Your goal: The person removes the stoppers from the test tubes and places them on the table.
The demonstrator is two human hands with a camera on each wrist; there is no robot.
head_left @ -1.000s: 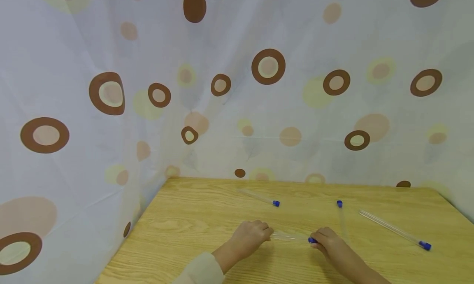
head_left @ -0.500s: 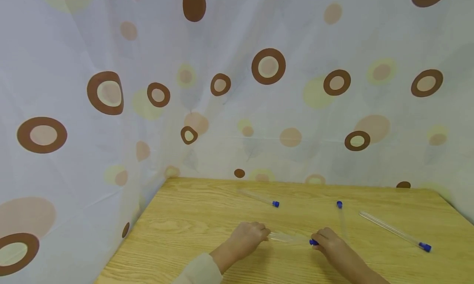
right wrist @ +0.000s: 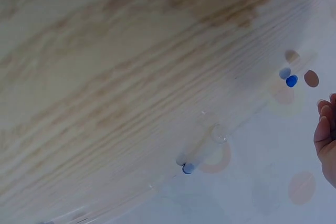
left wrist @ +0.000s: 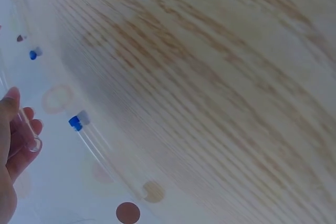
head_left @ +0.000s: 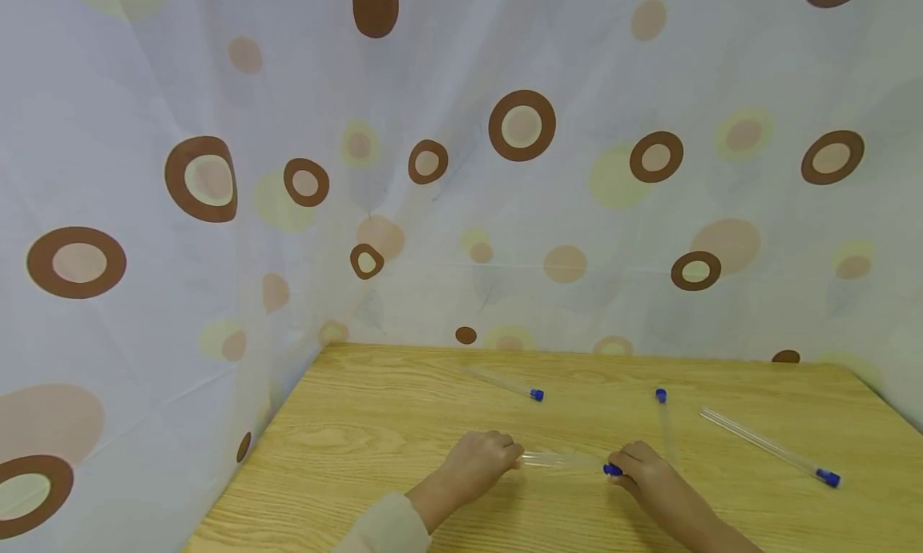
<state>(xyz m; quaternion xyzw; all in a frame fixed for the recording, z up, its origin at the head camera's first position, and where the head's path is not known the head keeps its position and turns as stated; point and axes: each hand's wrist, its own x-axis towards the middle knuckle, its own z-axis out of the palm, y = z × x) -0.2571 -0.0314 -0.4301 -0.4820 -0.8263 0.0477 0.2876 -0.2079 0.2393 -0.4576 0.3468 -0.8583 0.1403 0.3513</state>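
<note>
While the left hand (head_left: 481, 462) pinches one end of a clear tube (head_left: 554, 460), the right hand (head_left: 647, 477) holds a blue cap (head_left: 612, 470) by the tube's other end. I cannot tell if the cap touches the tube. The tube is sideways between the two hands, over the wooden desk (head_left: 346, 441). Farther out, a far tube (head_left: 505, 381), a middle tube (head_left: 665, 425) and a side tube (head_left: 764, 443) lie on the desk, each with a blue top. Behind hangs a pale sheet (head_left: 577, 64) with brown, pink and yellow spots.
</note>
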